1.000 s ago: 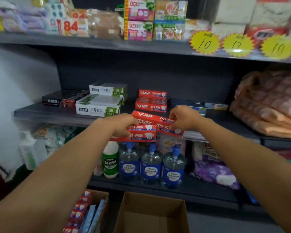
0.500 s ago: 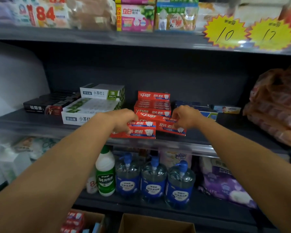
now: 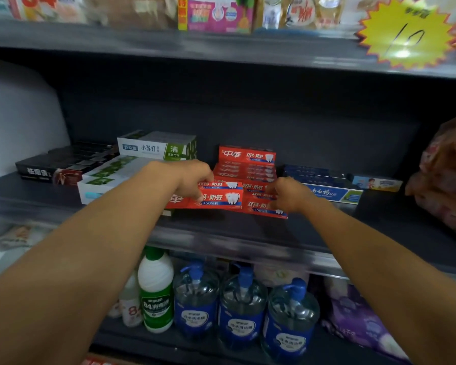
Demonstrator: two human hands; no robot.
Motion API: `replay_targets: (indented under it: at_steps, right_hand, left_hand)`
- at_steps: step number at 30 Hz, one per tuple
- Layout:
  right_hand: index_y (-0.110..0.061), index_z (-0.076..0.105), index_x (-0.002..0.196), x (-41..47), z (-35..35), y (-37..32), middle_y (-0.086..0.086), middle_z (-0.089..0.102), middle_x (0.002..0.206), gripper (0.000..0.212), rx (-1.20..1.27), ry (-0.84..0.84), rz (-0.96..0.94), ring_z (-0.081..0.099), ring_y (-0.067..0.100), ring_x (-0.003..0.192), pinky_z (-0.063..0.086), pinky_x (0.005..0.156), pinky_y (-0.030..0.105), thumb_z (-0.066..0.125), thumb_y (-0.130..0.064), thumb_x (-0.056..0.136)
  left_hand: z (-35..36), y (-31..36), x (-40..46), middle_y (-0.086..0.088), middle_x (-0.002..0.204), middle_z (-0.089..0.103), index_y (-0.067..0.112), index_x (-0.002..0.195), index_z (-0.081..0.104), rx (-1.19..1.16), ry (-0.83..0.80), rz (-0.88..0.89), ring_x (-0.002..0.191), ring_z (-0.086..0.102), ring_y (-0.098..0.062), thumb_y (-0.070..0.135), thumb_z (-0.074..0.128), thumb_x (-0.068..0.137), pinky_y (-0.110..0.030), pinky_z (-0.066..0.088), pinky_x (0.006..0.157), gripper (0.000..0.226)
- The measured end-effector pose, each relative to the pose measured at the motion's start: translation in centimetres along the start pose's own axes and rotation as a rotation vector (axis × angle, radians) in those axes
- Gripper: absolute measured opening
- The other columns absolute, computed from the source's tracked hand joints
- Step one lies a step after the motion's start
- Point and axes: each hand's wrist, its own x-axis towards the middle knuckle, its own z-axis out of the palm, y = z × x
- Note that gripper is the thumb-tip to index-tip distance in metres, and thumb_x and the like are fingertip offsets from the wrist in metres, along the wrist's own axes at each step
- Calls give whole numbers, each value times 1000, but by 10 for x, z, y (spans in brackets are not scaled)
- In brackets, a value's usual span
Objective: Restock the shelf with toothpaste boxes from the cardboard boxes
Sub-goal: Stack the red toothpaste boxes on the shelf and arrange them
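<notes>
Head view blurs the top shelf's goods into colour, cuts the yellow starburst price tag (image 3: 408,35) at the right edge, and shows only a red sliver of the floor carton at the bottom. On the dark metal middle shelf (image 3: 221,227), flat stacks of slim cardboard cartons lie in rows, black (image 3: 63,167), white-and-green (image 3: 156,147), red toothpaste boxes (image 3: 248,164) and blue (image 3: 332,192). Both hands rest on front red boxes: left hand (image 3: 190,177) with fingers curled over the top pair (image 3: 221,197), right hand (image 3: 287,194) gripping the lower stack's end (image 3: 258,206), its fingertips hidden.
</notes>
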Motion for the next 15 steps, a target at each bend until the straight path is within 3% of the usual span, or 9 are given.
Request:
replay_targets:
  at_steps: [8,15]
  right_hand:
    - [-24,65,117,21,8,9,0,64,119,34,12,67,-54,60,22,103,52,90,40,69,-31,84]
    - [-29,56,129,35,13,11,3,49,136,44,-45,132,-67,50,25,120,46,96,40,65,-36,86]
  left_hand:
    - [-5,-7,27,2,118,59,25,131,51,-34,1,-68,105,59,-20,34,67,87,-44,49,95,48]
    - [-8,-9,38,-3,120,62,18,134,51,-73,-6,-101,105,61,-21,32,65,89,-42,51,95,49]
